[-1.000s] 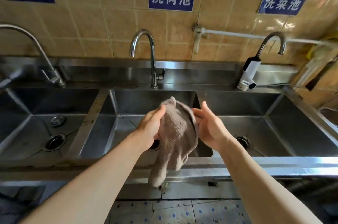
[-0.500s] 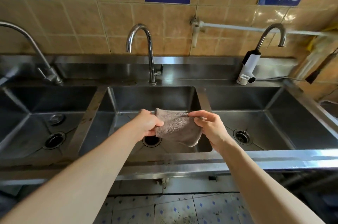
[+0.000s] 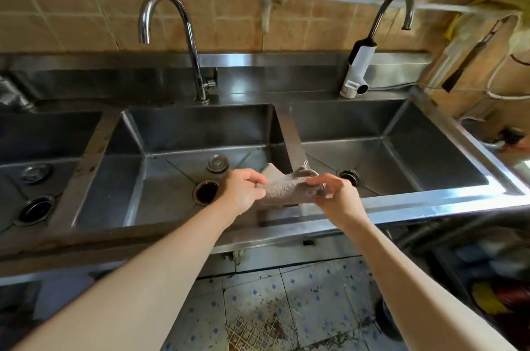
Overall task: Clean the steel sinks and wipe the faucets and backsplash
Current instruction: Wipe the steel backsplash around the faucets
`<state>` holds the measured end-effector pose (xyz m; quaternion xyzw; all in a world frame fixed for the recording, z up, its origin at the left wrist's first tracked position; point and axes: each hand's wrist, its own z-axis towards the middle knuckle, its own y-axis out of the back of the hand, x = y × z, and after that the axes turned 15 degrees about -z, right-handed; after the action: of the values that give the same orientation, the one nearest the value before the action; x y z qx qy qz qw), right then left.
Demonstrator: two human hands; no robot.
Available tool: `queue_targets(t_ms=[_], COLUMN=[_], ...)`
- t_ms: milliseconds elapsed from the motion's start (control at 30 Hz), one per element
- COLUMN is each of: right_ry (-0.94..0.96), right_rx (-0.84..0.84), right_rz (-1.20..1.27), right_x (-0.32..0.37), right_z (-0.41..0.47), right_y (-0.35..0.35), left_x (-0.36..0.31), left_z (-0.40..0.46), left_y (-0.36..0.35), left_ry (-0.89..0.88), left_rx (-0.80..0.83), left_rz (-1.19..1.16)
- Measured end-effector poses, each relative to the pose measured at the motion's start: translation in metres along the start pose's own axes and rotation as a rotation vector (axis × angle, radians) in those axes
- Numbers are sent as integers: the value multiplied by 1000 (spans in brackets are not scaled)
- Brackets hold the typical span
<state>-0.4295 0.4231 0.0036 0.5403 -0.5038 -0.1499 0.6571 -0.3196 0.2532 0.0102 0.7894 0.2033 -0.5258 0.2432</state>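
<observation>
both hands have dropped lower since half a second ago, and the cloth (image 3: 282, 188) is now stretched between them over the divider between the middle sink (image 3: 183, 161) and right sink (image 3: 401, 155). left hand (image 3: 243, 193) pinches the cloth's left edge with curled fingers; right hand (image 3: 335, 198) grips its right end. middle faucet (image 3: 189, 44) and right faucet (image 3: 381, 12) stand at the steel backsplash (image 3: 272, 72).
</observation>
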Motion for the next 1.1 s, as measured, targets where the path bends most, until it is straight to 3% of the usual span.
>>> queue_targets(t_ms=[133,200,267,333,400,533,667,967,1100], right_ry=[-104,-145,-150,-27,214,505,630,429,415], right_rx=[303,299,157,7,44,323,203,177,147], right_rz=[-172,-215,-281,-291,-277,-581,-745,-871,-817], right_x=[-23,-28,-28,-24,-18,-18,-26,-114,-107], right_z=[-22,-24,-22,-17,-12,-7,5,11,8], right_y=[-28,-33,-34,-40,-53,-98,-109,-52,-61], left_x=[43,53,56,56,57,70,90,95,98], left_z=[-14,-16,-13,-8,-6,-8,-9,1,1], left_y=[-10,-11,-6,8,28,66,87,93,95], left_ry=[233,282,208,84,9,139,262,97,43], left_rx=[181,203,119,48,59,138,196,111,90], left_rz=[100,109,134,263,467,791,1044,1189,1168])
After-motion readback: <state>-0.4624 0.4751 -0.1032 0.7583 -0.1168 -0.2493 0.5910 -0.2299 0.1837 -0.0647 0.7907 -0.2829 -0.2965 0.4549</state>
